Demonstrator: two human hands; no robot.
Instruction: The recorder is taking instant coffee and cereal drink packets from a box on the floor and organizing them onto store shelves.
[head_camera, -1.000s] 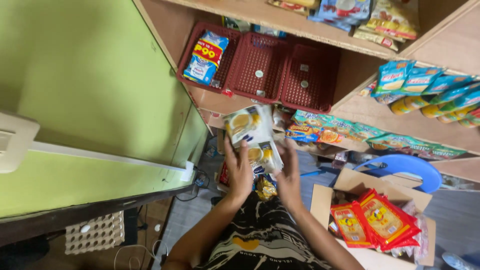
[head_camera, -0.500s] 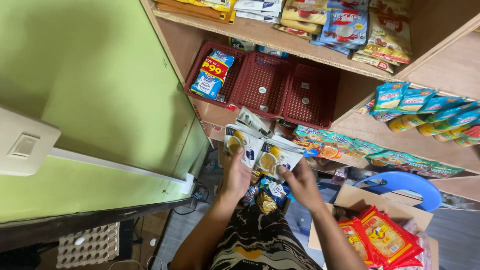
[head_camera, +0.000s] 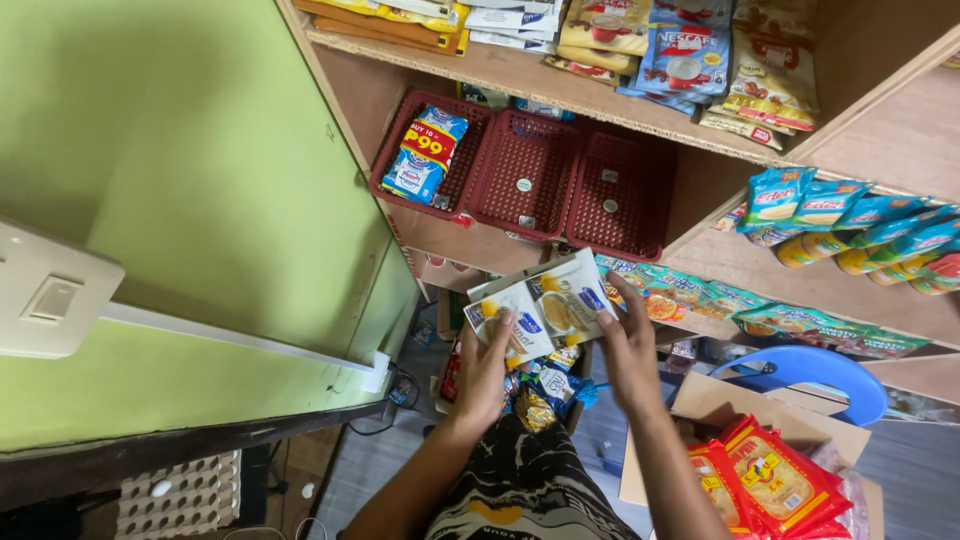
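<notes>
White sachets (head_camera: 545, 310) held below blue-red shelf packets (head_camera: 425, 155).

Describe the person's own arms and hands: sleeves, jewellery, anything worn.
Both forearms are bare, with no sleeves in view. The left hand and right hand wear no gloves, and no rings, watch or bracelets are visible. The fingers are uncovered.

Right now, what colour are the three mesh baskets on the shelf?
Dark red baskets, clearest in the head view.

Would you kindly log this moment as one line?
left hand: holds white sachets | right hand: holds same sachets | above: red baskets
</notes>
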